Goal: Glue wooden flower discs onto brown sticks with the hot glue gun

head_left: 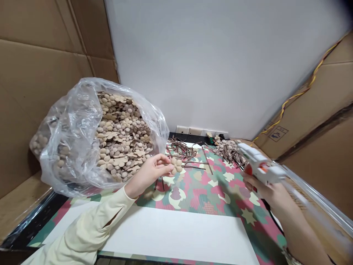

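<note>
Two bare hands are at work: the left hand point(150, 171) pinches one flower-shaped piece point(177, 166) between thumb and fingers, and the right hand point(260, 188) wraps around the handle of one white glue gun point(257, 162). The held piece, showing at least four rounded lobes, is above the table, just right of one plastic bag point(74, 125). Too many similar pieces to count fill the bag. One loose bunch of thin brown sticks point(183, 149) lies beyond the left hand, and one heap of stemmed pieces point(224, 146) sits near the gun's front end.

One camouflage-patterned cloth point(198, 187) covers the table, with one white sheet point(171, 232) along the near side. Four socket plates point(195, 131) line the foot of a pale wall point(206, 66), between cardboard panels point(41, 73) on both sides. One twisted yellow cord point(282, 110) climbs at right.

The bag is clear and crumpled; the pieces look matt, beige to greyish, with plump, bead-like lobes; the sticks are slender, some curved.
</note>
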Action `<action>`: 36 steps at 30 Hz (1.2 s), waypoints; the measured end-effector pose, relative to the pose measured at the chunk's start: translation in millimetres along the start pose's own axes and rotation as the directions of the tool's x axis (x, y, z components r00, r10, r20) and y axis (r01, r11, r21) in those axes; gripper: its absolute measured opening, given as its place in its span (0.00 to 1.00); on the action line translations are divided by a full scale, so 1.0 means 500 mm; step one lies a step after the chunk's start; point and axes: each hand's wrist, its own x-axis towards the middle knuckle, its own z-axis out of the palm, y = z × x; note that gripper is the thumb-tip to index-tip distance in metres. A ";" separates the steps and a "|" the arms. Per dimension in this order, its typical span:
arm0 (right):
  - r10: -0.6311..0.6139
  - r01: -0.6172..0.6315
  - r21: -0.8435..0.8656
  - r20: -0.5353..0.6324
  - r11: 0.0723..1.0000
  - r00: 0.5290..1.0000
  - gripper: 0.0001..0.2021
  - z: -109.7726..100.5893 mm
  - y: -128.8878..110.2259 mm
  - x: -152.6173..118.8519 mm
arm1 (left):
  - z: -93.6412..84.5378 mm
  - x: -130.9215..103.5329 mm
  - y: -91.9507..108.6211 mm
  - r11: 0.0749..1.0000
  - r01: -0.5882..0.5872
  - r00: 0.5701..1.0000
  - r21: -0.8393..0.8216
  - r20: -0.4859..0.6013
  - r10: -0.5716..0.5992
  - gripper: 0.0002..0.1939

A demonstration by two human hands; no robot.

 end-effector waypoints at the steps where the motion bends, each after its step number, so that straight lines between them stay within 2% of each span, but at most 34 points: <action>1: 0.039 -0.044 0.232 0.025 0.972 0.999 0.09 0.007 -0.026 -0.013 | 0.009 -0.001 -0.002 0.999 0.019 1.000 -0.025 0.009 -0.019 0.11; 2: 0.080 -0.090 0.406 0.042 0.909 0.996 0.11 0.017 -0.048 -0.025 | 0.018 -0.002 -0.003 0.999 0.030 0.999 -0.043 0.019 -0.029 0.11; 4: 0.111 -0.172 0.558 0.141 0.812 0.984 0.13 0.047 -0.083 -0.047 | 0.035 -0.005 -0.007 0.998 0.030 0.999 -0.053 0.033 -0.029 0.12; 7: 0.081 -0.211 0.533 0.257 0.819 0.963 0.12 0.099 -0.104 -0.065 | 0.060 -0.009 -0.019 0.999 0.035 0.999 -0.037 0.030 -0.034 0.12; 11: 0.078 -0.217 0.463 0.300 0.859 0.951 0.12 0.141 -0.105 -0.070 | 0.091 -0.019 -0.037 0.996 0.069 0.997 -0.049 0.035 -0.068 0.12; 16: 0.060 -0.189 0.410 0.308 0.892 0.950 0.11 0.141 -0.106 -0.073 | 0.112 -0.029 -0.036 0.999 0.027 0.990 0.027 0.136 -0.031 0.09; 20: -0.033 -0.120 0.409 0.347 0.905 0.937 0.10 0.136 -0.102 -0.070 | 0.096 -0.018 -0.038 0.990 0.010 0.964 0.143 0.260 -0.048 0.13; 22: -0.050 -0.124 0.394 0.404 0.911 0.913 0.09 0.138 -0.096 -0.067 | 0.086 -0.009 -0.042 0.981 0.008 0.962 0.195 0.266 -0.061 0.16; 25: -0.070 -0.135 0.368 0.493 0.920 0.867 0.08 0.144 -0.088 -0.064 | 0.078 -0.003 -0.046 0.977 0.013 0.950 0.211 0.304 -0.078 0.13; 28: -0.029 -0.150 0.330 0.481 0.932 0.877 0.08 0.139 -0.085 -0.062 | 0.076 -0.006 -0.050 0.982 0.052 0.931 0.179 0.347 -0.112 0.11; 32: 0.014 -0.121 0.335 0.305 0.934 0.952 0.09 0.108 -0.091 -0.062 | 0.069 -0.006 -0.059 0.987 0.091 0.969 0.134 0.219 -0.118 0.10; 34: -0.019 -0.090 0.365 0.284 0.927 0.959 0.09 0.094 -0.095 -0.063 | 0.063 -0.003 -0.060 0.990 0.083 0.988 0.116 0.121 -0.097 0.10; 36: -0.043 -0.092 0.384 0.331 0.919 0.943 0.11 0.088 -0.094 -0.064 | 0.057 0.001 -0.058 0.989 0.063 0.997 0.134 0.031 -0.067 0.11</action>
